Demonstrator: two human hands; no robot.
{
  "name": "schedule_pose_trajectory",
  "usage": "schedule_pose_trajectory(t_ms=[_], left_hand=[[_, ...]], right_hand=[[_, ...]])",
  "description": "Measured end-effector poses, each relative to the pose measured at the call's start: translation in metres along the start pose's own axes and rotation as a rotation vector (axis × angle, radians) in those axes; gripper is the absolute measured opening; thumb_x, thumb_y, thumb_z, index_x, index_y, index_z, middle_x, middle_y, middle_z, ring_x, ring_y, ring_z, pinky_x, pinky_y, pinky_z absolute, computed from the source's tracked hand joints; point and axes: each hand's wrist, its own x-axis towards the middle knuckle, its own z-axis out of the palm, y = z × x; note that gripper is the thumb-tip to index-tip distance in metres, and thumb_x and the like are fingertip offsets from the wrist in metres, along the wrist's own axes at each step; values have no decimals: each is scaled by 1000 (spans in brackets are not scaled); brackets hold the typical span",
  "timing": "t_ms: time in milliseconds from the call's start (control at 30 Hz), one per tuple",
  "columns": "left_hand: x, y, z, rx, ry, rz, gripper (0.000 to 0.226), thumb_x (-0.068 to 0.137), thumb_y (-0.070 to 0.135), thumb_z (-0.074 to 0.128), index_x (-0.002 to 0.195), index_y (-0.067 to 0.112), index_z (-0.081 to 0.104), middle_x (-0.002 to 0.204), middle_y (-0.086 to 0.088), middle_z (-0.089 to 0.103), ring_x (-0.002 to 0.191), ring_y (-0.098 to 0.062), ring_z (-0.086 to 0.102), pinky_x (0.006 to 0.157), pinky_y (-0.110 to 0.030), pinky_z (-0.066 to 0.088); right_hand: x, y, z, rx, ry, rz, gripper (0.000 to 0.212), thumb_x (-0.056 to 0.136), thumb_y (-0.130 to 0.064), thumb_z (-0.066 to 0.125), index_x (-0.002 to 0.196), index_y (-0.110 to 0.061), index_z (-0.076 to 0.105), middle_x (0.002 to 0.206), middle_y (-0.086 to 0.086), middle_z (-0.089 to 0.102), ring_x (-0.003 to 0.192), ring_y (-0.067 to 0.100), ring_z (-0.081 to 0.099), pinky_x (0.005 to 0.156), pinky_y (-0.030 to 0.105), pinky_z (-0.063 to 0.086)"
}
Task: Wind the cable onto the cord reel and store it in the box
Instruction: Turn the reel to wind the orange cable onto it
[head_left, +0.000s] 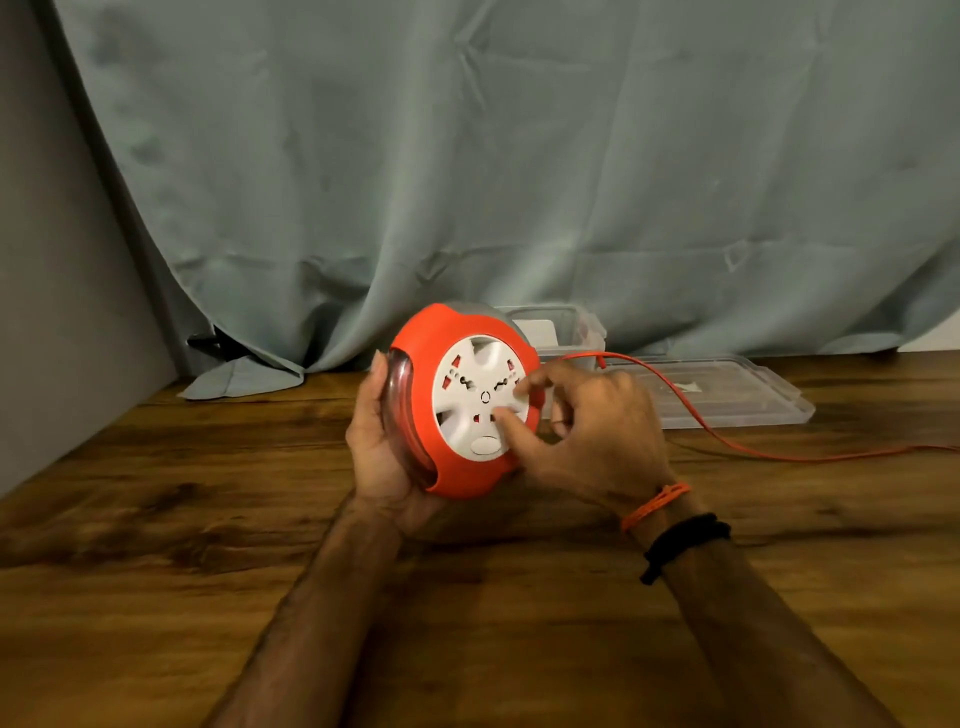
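An orange cord reel (457, 338) with a white round socket face (483, 400) stands upright just above the wooden table. My left hand (379, 441) cups its clear left side from below, fingers curled round the rim. My right hand (587, 431) lies against the right edge, thumb and forefinger tips pressed on the white face. An orange cable (727, 441) leaves the reel's top right, arcs over the table and runs off the right edge. A clear plastic box (566, 327) stands behind the reel.
The box's clear lid (727, 395) lies flat to the right of the reel, under the cable. A grey-green curtain (467, 156) hangs across the back, its hem on the table (208, 519). A grey wall borders the left.
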Motion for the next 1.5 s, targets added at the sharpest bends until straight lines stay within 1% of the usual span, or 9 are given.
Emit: schedule_pose_trajectory(t_ms=[200, 367, 567, 733, 933, 1100, 1267, 1433, 1500], left_hand=[[-1, -3, -3, 13, -15, -103, 71, 89, 64, 40, 130, 9, 61, 132, -21, 60, 122, -39, 56, 97, -58, 47], [-2, -3, -1, 54, -54, -197, 73, 82, 68, 52, 131, 15, 60, 133, -18, 61, 121, -39, 57, 99, -65, 39], [-1, -4, 3, 56, 40, -122, 71, 86, 62, 46, 132, 10, 59, 130, -20, 62, 122, -39, 56, 95, -54, 51], [0, -9, 7, 157, 204, 26, 63, 81, 57, 48, 117, 10, 71, 119, -19, 69, 115, -35, 62, 97, -51, 49], [0, -3, 6, 130, 123, 32, 63, 88, 61, 42, 118, 13, 71, 120, -16, 69, 114, -33, 63, 89, -47, 56], [-2, -2, 1, 58, 104, -13, 68, 91, 63, 38, 125, 12, 65, 128, -17, 64, 120, -35, 58, 93, -50, 52], [-2, -2, -1, 16, 67, -91, 71, 90, 64, 41, 132, 11, 59, 133, -19, 60, 125, -37, 54, 97, -54, 48], [-3, -2, -1, -72, -98, -252, 84, 94, 69, 21, 144, 3, 41, 145, -27, 45, 133, -44, 41, 109, -63, 29], [-1, -4, -5, -18, -80, -277, 79, 92, 70, 31, 141, 10, 49, 140, -23, 52, 129, -42, 48, 104, -65, 32]], right_hand=[[-3, 5, -8, -176, -156, -150, 65, 78, -37, 61, 141, -34, 43, 61, -2, 58, 65, 26, 60, 65, 40, 51], [-5, 7, -1, -216, -41, -182, 62, 68, -28, 71, 128, -26, 58, 56, 6, 61, 54, 31, 59, 54, 38, 52], [-10, 9, 3, -257, 35, -56, 64, 58, -53, 73, 115, -27, 64, 66, 7, 66, 67, 33, 64, 68, 37, 46], [-17, -10, 21, -168, 45, 172, 59, 60, -81, 53, 74, -24, 60, 73, 0, 67, 75, 23, 62, 66, 28, 38], [-13, -11, 15, -140, 31, 126, 69, 63, -88, 46, 74, -24, 68, 63, -7, 64, 72, 19, 63, 67, 34, 49], [-6, -1, 0, -14, -44, -84, 30, 73, -46, 64, 95, -25, 65, 51, -16, 41, 54, 18, 56, 63, 37, 52], [-6, 5, 2, -144, -108, -190, 60, 76, -23, 56, 135, -29, 49, 56, 0, 54, 55, 25, 54, 59, 40, 51], [-6, 11, 2, -189, -44, -182, 61, 71, -23, 64, 131, -29, 54, 59, 3, 63, 56, 30, 59, 57, 39, 53], [-8, 12, 1, -223, -27, -127, 62, 68, -30, 68, 128, -35, 54, 60, 2, 64, 61, 30, 62, 63, 36, 50]])
